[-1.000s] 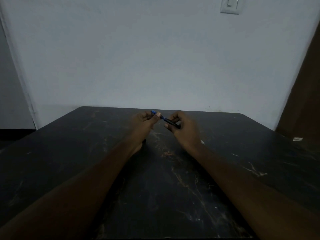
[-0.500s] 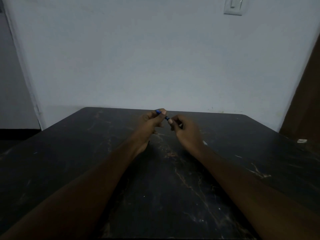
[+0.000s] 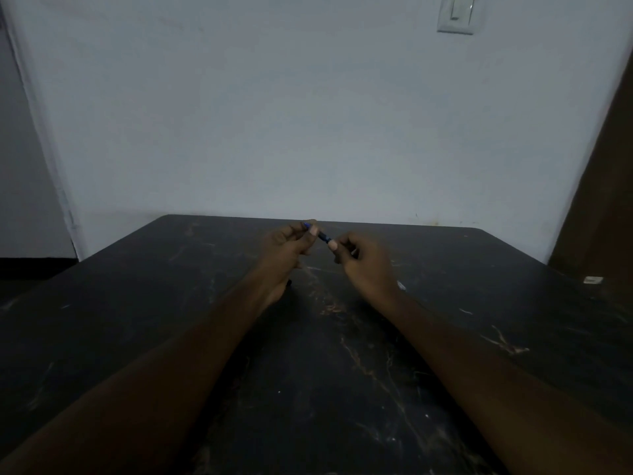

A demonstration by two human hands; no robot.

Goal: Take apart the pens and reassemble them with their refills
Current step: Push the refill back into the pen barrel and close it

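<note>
Over the dark table (image 3: 342,389), near its far edge, left hand (image 3: 284,250) and right hand (image 3: 368,265) pinch one blue pen (image 3: 323,236).

Left hand (image 3: 286,243) and right hand (image 3: 363,257) pinch a blue pen (image 3: 322,235) above the table (image 3: 342,371)

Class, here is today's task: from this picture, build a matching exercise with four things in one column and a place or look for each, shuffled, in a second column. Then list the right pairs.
Column one:
1 pen
2 light switch
3 small white piece
4 table

Column two:
A high on the wall, upper right
B lying on the table's right side
C pinched between the left hand and the right hand
D dark, with pale veins

Pairs: 1-C, 2-A, 3-B, 4-D
</note>
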